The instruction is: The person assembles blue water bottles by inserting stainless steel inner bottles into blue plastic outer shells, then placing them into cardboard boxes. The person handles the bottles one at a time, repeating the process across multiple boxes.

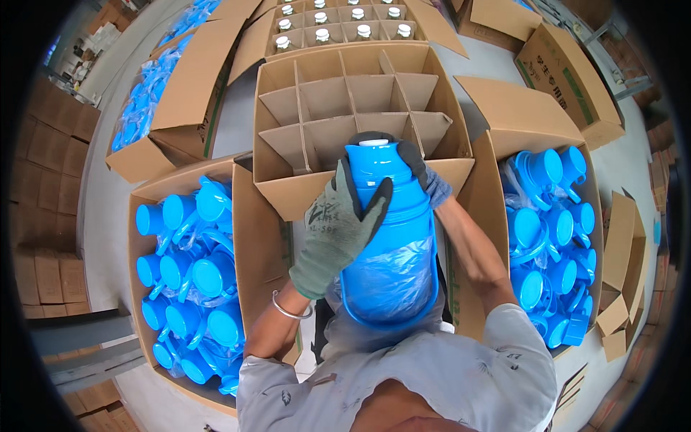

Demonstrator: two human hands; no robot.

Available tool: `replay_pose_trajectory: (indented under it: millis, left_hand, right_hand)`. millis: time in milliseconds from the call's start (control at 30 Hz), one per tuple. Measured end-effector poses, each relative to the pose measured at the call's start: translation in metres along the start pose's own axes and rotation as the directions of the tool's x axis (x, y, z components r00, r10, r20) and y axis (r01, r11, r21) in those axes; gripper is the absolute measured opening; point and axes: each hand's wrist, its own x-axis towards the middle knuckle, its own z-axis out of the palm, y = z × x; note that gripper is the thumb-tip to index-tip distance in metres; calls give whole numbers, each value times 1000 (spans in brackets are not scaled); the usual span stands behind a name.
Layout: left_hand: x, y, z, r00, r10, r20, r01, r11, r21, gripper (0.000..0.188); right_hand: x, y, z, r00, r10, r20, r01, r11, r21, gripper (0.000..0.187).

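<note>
— Grey concrete floor all round, with cardboard boxes crowded on it. What are the hands doing?

— Left hand, in a grey glove with dark fingertips, is wrapped round the upper body of a blue plastic flask; thumb and fingers are closed against its shoulder. A metal bangle sits on that wrist.

— And the other?

— Right hand wears the same kind of glove and grips the flask from the far side, near the top. Most of its fingers are hidden behind the flask, but the ones that show are curled onto it.

— Where is the flask itself?

— Held upright close in front of the person's chest, its lower half in a thin clear plastic bag, just over the near edge of the divided carton.

— What is in that carton?

— Cardboard partitions making cells; those I can see hold nothing. Beyond it, another carton holds rows of white-capped bottles.

— The sides?

— On the left, an open box of blue lids and handles, many bagged. On the right, a similar box of blue parts. Farther left, another box holds bagged blue pieces.
</note>
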Motion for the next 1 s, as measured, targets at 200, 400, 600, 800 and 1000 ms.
replay_pose_trajectory:
  millis: [200,400,600,800,1000]
  left_hand:
    - [-8,-65,15,998,39,-39,-55,754,-654,48]
    - [-9,-38,64,967,153,-202,-251,677,-691,51]
    - [-52,-40,87,992,-128,20,61,325,-944,54]
    - [-82,-17,-27,865,21,501,493,143,-858,57]
    - [-101,21,-8,943,324,-79,-259,561,-787,49]
  right_hand:
    - [-16,-61,83,911,-113,-397,-266,575,-774,63]
    - [-60,-146,131,961,-273,51,177,460,-870,72]
    - [-39,-161,135,886,-158,436,455,474,-754,54]
    - [-27,-120,65,996,-56,-71,-61,172,-983,46]
    - [-24,-146,116,963,88,-254,-257,24,-966,59]
